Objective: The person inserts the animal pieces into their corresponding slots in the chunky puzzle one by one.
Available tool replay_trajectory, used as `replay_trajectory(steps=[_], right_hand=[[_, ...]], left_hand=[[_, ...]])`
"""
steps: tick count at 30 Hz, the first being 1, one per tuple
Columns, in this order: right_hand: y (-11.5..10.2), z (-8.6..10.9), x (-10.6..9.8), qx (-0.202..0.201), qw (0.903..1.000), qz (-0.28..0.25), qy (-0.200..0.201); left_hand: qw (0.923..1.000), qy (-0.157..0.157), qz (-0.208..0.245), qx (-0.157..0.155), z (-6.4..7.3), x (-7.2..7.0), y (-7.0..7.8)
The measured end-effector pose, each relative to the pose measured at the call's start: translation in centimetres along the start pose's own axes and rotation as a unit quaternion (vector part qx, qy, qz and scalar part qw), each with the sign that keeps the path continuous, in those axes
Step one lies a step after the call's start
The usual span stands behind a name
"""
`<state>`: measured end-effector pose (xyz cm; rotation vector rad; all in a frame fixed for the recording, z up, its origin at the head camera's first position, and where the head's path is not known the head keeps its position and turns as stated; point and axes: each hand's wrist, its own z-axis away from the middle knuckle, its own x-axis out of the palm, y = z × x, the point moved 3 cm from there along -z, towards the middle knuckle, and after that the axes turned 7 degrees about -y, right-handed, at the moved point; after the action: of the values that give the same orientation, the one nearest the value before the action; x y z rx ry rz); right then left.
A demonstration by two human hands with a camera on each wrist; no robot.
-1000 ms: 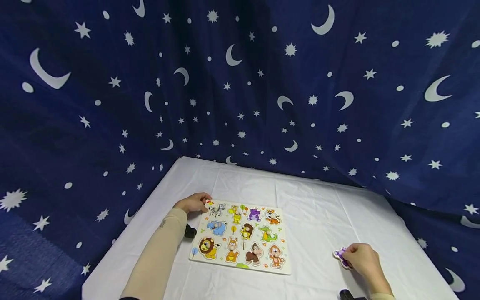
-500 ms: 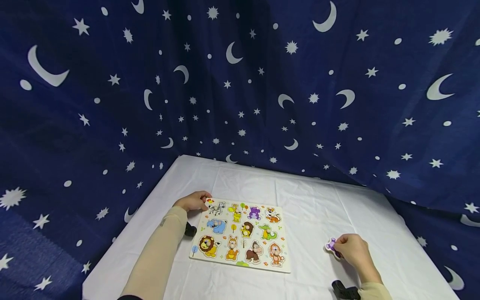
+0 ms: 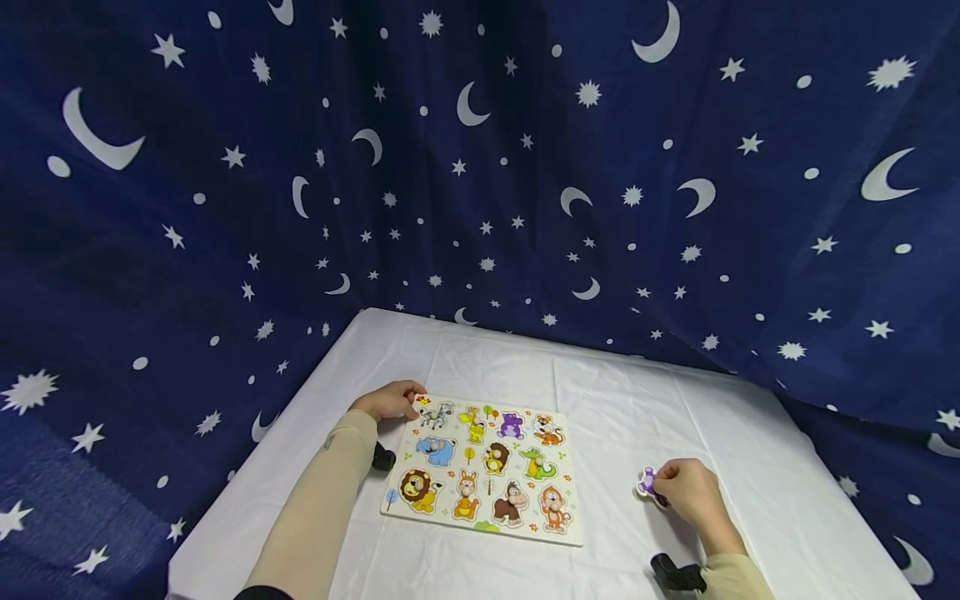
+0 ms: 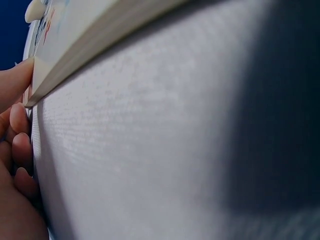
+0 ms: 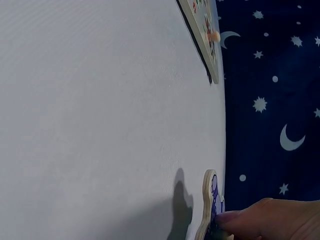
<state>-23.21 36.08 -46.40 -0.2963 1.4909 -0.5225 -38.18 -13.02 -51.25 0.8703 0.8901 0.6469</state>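
My left hand (image 3: pixel 388 401) grips the far left corner of a wooden animal puzzle board (image 3: pixel 480 533), thumb on its top edge and fingertips curled at its side, as the left wrist view shows. The board (image 4: pixel 75 55) lies flat, with knobbed animal pieces such as a lion (image 3: pixel 421 490), a gorilla (image 3: pixel 510 505) and a crocodile (image 3: pixel 537 464). To the right of the board, my right hand (image 3: pixel 690 493) pinches a purple animal puzzle piece (image 3: pixel 647 481). In the right wrist view the piece (image 5: pixel 208 195) stands tilted above its shadow, partly covered by the thumb (image 5: pixel 265 220).
A white cloth (image 3: pixel 600 400) covers the table. Dark blue curtains (image 3: pixel 420 250) with moons and stars hang behind and at both sides. A black wrist mount (image 3: pixel 677 573) sits by the right wrist, and another (image 3: pixel 383 457) under the left one, beside the board.
My right hand has moved left and slightly away from me with the purple piece, closer to the board. The left hand has stayed at the board's corner.
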Motion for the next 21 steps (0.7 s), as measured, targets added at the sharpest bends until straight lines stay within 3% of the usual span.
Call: replay_trajectory(steps=[21], right_hand=[[-3.2, -1.6, 1.8, -0.029, 0.9994, -0.008, -0.017]], left_hand=[[1.0000, -0.002, -0.003, 0.005, 0.4, -0.1, 0.1]])
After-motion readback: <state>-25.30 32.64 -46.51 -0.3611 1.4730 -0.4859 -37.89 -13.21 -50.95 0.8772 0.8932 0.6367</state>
